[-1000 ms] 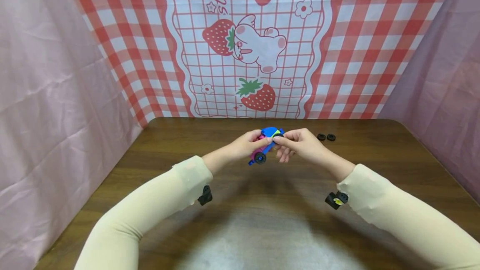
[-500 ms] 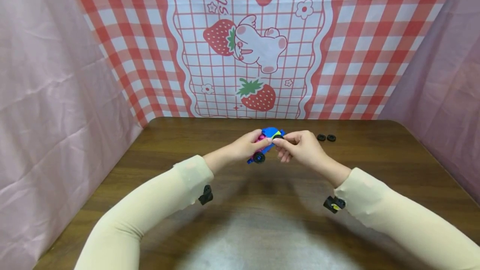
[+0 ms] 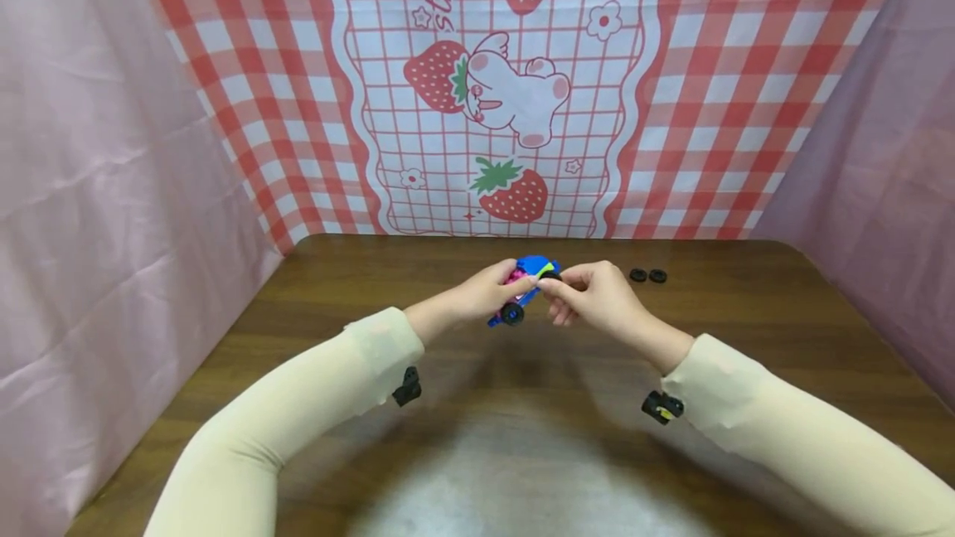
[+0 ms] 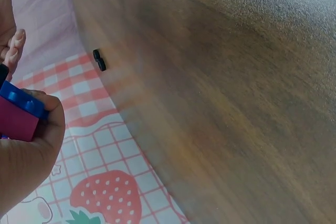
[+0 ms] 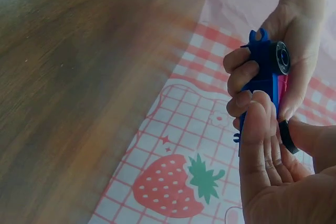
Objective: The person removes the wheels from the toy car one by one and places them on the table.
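Dark wood-grain table, two loose wheels at the far right

Table (image 3: 768,305): brown top, darker streaks, grain running left to right. Far corners rounded; far edge straight. Pale glare over the near middle; soft dark shadows around it, to left and right.

On the top: two small black wheels, near the far edge, right of centre. Left wheel (image 3: 637,275) and right wheel (image 3: 657,276) lie side by side, flat, much alike in size. Whether their rims touch, cannot tell. Tread detail too small to read.
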Available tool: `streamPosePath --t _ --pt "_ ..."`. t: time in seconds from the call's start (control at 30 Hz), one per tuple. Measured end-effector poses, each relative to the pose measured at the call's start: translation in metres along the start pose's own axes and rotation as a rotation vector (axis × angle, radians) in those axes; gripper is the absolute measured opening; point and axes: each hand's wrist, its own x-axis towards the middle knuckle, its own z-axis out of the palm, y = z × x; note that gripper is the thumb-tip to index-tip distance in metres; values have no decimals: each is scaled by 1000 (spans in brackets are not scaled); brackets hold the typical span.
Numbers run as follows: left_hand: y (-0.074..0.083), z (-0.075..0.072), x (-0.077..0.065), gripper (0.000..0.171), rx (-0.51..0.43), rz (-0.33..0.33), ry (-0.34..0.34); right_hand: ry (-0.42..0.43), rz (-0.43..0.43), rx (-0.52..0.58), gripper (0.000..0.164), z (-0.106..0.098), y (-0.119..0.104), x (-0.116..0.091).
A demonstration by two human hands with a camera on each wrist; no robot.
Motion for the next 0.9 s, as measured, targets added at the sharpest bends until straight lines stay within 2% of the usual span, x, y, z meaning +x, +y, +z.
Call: streamPosePath --t 0.3,0.5,0.9 --pt "-1 1 2 33 -34 -11 -4 27 156 185 41 -8 -3 3" --pt "-1 2 2 31 -64 -21 12 52 188 308 37 -7 -8 4" --pt "-7 0 3 35 -90 -65 19 21 261 376 38 -17 -8 1"
